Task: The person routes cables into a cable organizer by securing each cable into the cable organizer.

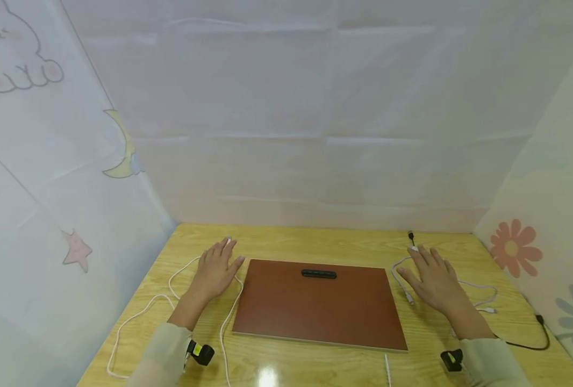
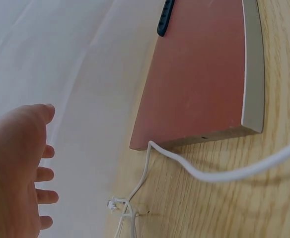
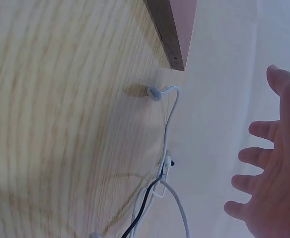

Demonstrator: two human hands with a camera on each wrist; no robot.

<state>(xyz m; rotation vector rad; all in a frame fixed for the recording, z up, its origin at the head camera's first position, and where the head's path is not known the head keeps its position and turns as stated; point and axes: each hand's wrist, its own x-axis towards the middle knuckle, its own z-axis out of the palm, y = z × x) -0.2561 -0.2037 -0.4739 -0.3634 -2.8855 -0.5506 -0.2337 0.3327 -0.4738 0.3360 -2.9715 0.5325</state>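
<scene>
My left hand (image 1: 214,274) is held over a white cable (image 1: 226,322) left of a reddish-brown board (image 1: 310,312), palm down, fingers extended. On the board's far part lies a short black ridged strip (image 1: 319,274). To the board's right, my right hand (image 1: 434,282) is stretched out above white cables (image 1: 402,285) and a black cable (image 1: 523,345). Neither hand grips anything. The left wrist view shows the left hand (image 2: 16,163) apart from the cable and board; in the right wrist view the right hand (image 3: 279,163) is likewise raised off the cables.
The wooden table (image 1: 267,360) carries everything. A thin white strip (image 1: 387,370) lies at its near edge, below the board's right corner. Pale cloth walls (image 1: 315,107) enclose the far side and both sides. A black camera (image 1: 201,353) is strapped to each wrist.
</scene>
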